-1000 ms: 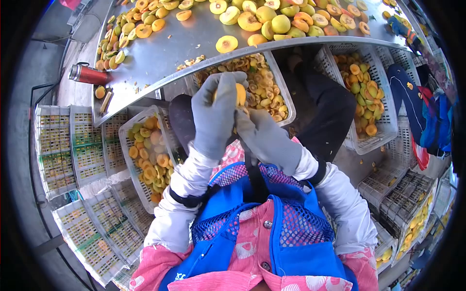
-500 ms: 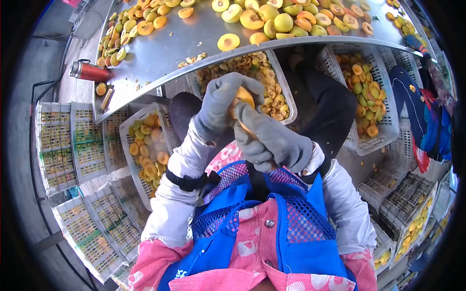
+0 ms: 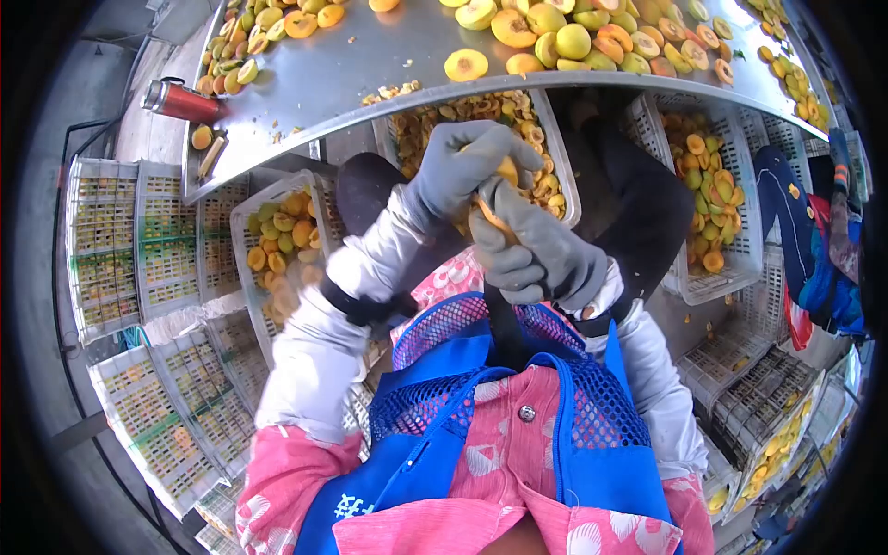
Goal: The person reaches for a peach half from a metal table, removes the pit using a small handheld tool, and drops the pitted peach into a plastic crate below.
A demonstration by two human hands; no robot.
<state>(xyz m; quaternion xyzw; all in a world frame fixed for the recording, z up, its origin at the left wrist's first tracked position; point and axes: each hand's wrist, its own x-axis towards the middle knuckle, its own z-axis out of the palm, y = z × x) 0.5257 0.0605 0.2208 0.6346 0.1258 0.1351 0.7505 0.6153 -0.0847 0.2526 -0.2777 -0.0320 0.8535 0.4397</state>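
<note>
Both my hands wear grey gloves and meet in front of my lap, above a crate of fruit scraps. My left hand (image 3: pixel 472 166) is wrapped round a yellow peach (image 3: pixel 507 170), mostly hidden by the fingers. Just below it, my right hand (image 3: pixel 541 250) is closed in a fist, its thumb end against the fruit. A narrow orange edge (image 3: pixel 493 220) shows at the right hand's fingers; what it belongs to is hidden.
The metal table (image 3: pixel 324 88) ahead holds many halved peaches (image 3: pixel 573 42) and a red flask (image 3: pixel 180 100). Crates of fruit stand at the left (image 3: pixel 282 236) and right (image 3: pixel 703 194) of my legs. Stacked crates (image 3: pixel 139 250) line the far left. Another person's sleeve (image 3: pixel 842 222) shows at right.
My hands have stayed together on the peach, the left one turning slightly over it. The view has shifted a little, so the table sits higher and further right.
</note>
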